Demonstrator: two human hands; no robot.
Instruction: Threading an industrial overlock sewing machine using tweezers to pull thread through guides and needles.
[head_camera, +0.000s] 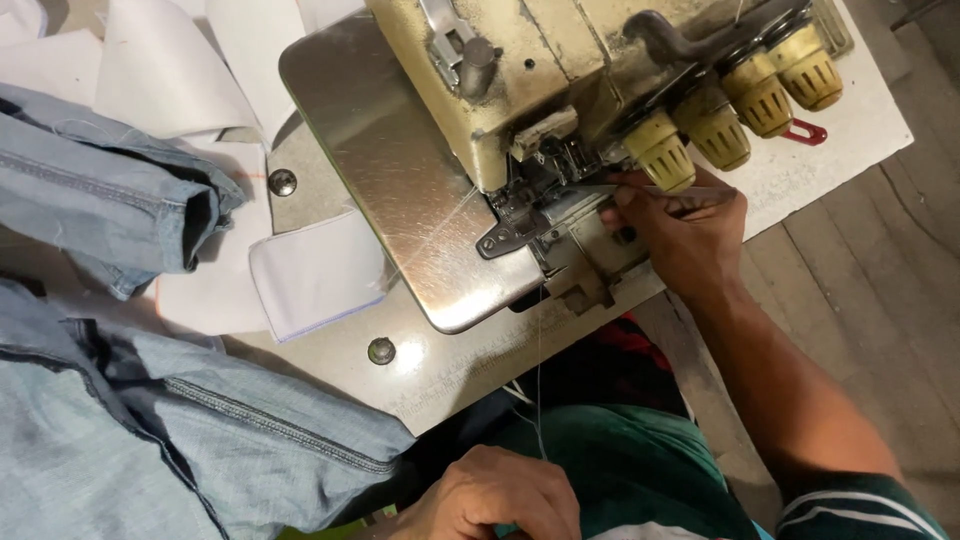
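A worn cream overlock sewing machine (520, 70) stands on a white table, with a shiny metal bed plate (400, 170). My right hand (680, 235) reaches in at the needle and looper area (545, 195), pinching a thin metal tool, seemingly tweezers (640, 190). My left hand (495, 495) rests low over my lap with its fingers closed on a fine thread (540, 380) that runs up to the machine.
Blue denim garments (130, 400) lie at the left, one folded part (120, 200) on the table. White fabric pieces (315, 270) lie beside the bed plate. Yellowed tension knobs (740, 100) line the machine's right side. A red-handled tool (805, 132) lies behind them. Wooden floor at right.
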